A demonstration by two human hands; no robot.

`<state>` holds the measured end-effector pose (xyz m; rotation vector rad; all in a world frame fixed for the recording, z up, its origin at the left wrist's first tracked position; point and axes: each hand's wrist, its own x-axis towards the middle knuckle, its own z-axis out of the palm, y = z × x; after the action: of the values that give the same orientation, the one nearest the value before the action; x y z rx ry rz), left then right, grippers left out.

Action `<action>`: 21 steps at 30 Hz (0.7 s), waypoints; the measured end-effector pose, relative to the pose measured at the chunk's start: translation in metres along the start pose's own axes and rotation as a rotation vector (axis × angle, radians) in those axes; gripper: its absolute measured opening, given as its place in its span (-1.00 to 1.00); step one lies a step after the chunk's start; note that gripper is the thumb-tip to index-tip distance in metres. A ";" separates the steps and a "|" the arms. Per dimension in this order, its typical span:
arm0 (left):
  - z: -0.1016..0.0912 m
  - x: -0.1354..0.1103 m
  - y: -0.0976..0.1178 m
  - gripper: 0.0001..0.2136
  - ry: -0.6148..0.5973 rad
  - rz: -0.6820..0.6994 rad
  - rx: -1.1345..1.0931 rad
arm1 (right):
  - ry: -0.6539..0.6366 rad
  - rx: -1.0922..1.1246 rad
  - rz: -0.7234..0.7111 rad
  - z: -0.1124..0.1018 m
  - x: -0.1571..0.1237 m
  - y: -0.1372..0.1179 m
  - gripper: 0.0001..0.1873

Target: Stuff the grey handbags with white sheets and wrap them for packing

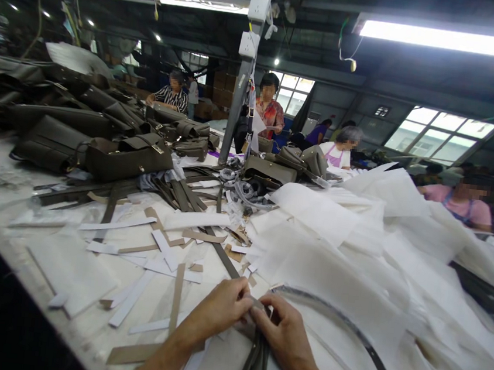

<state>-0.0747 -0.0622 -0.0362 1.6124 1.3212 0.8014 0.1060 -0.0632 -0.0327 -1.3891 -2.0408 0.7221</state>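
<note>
Close together at the front middle, my left hand (pixel 224 305) and my right hand (pixel 288 329) are both closed, fingertips nearly meeting. Between them they pinch an olive-grey leather strap (pixel 256 304); its exact shape is partly covered by my fingers. Just below hangs a dark olive leather bag part (pixel 255 359), running down to the bottom edge. Whether the strap is joined to it I cannot tell. A long dark strap (pixel 224 259) lies on the table just beyond my left hand. To the right of my right hand curves another dark strap in clear wrapping (pixel 347 319).
White and tan strips (pixel 165 250) litter the table on the left. Olive bags (pixel 126 155) are heaped behind them. White wrapping sheets (pixel 382 246) pile up on the right. A metal post (pixel 237 107) with sockets stands at the back. Several people work beyond the table.
</note>
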 end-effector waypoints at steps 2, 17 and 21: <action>-0.004 0.000 -0.002 -0.96 0.056 0.014 0.055 | 0.020 -0.026 -0.028 0.000 0.000 0.003 -0.81; -0.012 -0.007 0.003 -0.89 0.217 -0.044 0.123 | -0.087 0.037 -0.168 0.007 0.003 0.025 -0.80; -0.022 -0.012 -0.003 -0.88 0.176 -0.041 0.266 | 0.015 0.015 -0.190 0.016 0.007 0.044 -0.79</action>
<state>-0.0980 -0.0686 -0.0298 1.7441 1.6379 0.7817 0.1202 -0.0444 -0.0735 -1.1695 -2.1162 0.6419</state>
